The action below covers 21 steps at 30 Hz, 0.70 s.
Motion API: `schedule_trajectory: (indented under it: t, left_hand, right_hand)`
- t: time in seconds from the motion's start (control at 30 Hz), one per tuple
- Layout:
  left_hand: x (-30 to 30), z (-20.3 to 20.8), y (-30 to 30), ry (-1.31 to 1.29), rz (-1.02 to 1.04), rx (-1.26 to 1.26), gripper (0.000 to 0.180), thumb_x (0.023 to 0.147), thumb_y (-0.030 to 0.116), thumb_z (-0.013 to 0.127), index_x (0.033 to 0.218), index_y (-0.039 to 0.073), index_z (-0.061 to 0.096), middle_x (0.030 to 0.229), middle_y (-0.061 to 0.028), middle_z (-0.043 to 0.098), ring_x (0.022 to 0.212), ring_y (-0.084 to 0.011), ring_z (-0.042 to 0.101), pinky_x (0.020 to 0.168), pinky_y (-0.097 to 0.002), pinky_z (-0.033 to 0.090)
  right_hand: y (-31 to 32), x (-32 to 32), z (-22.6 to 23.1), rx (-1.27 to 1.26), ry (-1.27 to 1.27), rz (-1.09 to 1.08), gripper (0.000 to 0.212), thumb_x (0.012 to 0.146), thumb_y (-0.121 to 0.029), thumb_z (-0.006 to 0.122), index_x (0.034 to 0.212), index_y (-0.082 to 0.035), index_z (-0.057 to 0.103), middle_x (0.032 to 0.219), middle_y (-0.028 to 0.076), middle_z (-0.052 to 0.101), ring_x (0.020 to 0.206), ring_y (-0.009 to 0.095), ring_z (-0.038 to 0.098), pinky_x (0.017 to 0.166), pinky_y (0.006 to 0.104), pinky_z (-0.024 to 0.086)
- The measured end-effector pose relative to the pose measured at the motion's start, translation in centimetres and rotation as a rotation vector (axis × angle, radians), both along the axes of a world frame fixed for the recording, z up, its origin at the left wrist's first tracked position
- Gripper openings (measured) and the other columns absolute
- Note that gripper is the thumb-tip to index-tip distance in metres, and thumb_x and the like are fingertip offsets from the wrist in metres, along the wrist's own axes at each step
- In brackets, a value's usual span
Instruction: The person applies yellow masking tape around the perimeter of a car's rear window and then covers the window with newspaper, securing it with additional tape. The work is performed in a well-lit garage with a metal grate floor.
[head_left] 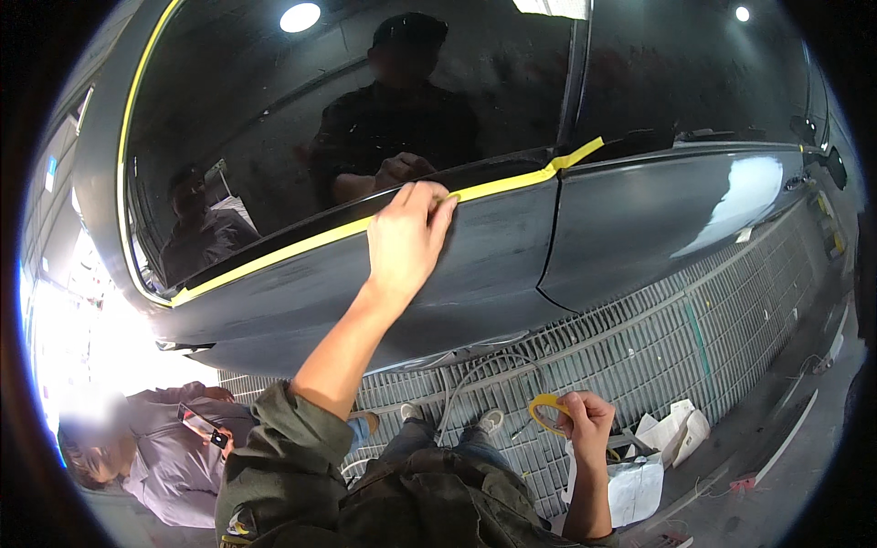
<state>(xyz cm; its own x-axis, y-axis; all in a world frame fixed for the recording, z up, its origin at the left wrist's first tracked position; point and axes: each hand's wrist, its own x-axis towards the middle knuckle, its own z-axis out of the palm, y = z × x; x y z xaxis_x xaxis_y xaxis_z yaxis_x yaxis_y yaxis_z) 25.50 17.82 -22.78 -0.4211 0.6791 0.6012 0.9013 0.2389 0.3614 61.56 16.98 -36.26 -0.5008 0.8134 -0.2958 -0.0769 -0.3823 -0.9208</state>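
A strip of yellow masking tape (320,239) runs along the lower edge of the dark car window (274,119), above a matte dark grey door panel (475,247). Its right end sticks up loose past the gap between two panels. With bent fingers drawn together, my left hand (406,237) presses on this strip near the middle of the window edge. Lower right, away from the car, my right hand (589,420) is closed on a roll of yellow masking tape (546,414). More yellow tape follows the window's left edge.
A metal grating floor (630,338) lies below the car, with a hose (452,388) looped near my feet. White bags and paper (653,466) are at lower right. Another person (174,438) holding a phone is at lower left. A pale patch (740,196) marks the right-hand panel.
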Motion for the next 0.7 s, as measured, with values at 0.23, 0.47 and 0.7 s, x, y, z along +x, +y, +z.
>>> schedule_trajectory:
  t: [0.23,0.47,0.7]
  left_hand:
    - [1.2,-0.3,4.9,0.028,-0.079,0.013,0.018,0.089,0.018,0.083,0.089,0.003,0.074,0.07,-0.0097,0.068,0.059,-0.0207,0.065,0.059,-0.0329,0.052]
    - [2.9,-0.7,8.4,-0.009,-0.075,0.035,0.019,0.087,0.018,0.085,0.087,0.003,0.074,0.067,-0.0101,0.07,0.058,-0.0218,0.067,0.06,-0.0333,0.053]
    - [4.4,-1.1,10.1,-0.055,-0.034,0.056,0.021,0.087,0.023,0.085,0.086,0.004,0.075,0.07,-0.012,0.072,0.064,-0.0275,0.072,0.063,-0.0377,0.056]
  right_hand:
    - [-0.1,1.2,-0.8,-0.025,-0.011,-0.053,0.024,0.104,-0.017,0.068,0.092,0.002,0.076,0.066,0.004,0.067,0.05,0.005,0.051,0.047,0.0219,0.034]
    - [0.4,1.6,-0.9,-0.054,0.003,-0.103,0.024,0.104,-0.016,0.069,0.092,0.002,0.075,0.066,0.003,0.066,0.051,0.005,0.052,0.048,0.0218,0.036]
    - [1.4,2.2,-1.2,-0.067,-0.062,-0.074,0.025,0.104,-0.019,0.07,0.092,0.003,0.075,0.068,0.003,0.067,0.054,0.005,0.053,0.049,0.0219,0.037]
